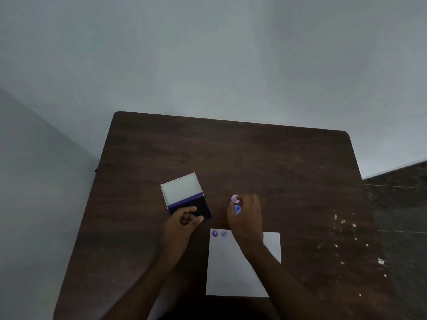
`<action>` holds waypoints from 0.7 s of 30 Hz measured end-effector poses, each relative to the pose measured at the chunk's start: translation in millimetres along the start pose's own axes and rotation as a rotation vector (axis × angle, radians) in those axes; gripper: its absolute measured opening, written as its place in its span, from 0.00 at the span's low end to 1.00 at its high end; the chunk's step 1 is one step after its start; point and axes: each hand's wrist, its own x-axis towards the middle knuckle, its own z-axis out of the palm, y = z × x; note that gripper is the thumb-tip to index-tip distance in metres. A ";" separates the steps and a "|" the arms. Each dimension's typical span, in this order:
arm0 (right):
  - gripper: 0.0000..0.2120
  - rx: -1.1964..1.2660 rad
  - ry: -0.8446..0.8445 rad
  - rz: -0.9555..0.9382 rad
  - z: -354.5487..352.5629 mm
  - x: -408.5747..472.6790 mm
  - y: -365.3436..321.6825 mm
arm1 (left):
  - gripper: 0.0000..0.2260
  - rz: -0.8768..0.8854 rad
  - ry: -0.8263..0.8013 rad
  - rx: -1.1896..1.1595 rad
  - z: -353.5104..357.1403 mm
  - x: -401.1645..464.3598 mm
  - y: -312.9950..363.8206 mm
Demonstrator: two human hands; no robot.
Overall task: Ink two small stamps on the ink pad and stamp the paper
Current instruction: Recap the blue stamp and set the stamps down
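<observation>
An open ink pad (203,207) lies left of centre on the table, its dark purple pad toward me and its white lid (181,189) folded back. My left hand (183,224) grips the pad's near edge, thumb on top. A white paper (233,269) lies in front of me with two purple stamp marks (219,233) at its top left corner. Beyond the paper, my right hand (247,218) closes its thumb and fingers around a small blue stamp (237,209). A small pink stamp (235,199) stands just beyond it, touching my fingertips.
The dark wooden table (254,158) reaches to a pale wall at the back. A dark floor with white specks (381,260) lies past the table's right edge. My right forearm crosses the paper's right half.
</observation>
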 end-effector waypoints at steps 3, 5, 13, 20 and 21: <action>0.09 -0.063 -0.115 -0.113 8.9 1.9 -21.2 | 0.16 -0.003 0.045 -0.051 -12.7 2.2 -3.7; 0.09 -0.088 -0.198 -0.128 17.5 8.2 -34.4 | 0.17 0.002 0.083 -0.069 -21.6 3.9 -3.9; 0.07 -0.116 -0.313 -0.092 51.9 28.6 -58.2 | 0.15 -0.084 0.281 -0.257 -51.7 10.5 -12.6; 0.18 -0.113 -0.364 -0.057 55.1 46.2 -70.3 | 0.21 -0.180 0.264 -0.385 -62.7 31.2 0.4; 0.16 -0.104 -0.363 -0.064 55.3 47.4 -71.5 | 0.21 -0.196 0.263 -0.393 -63.0 34.2 1.1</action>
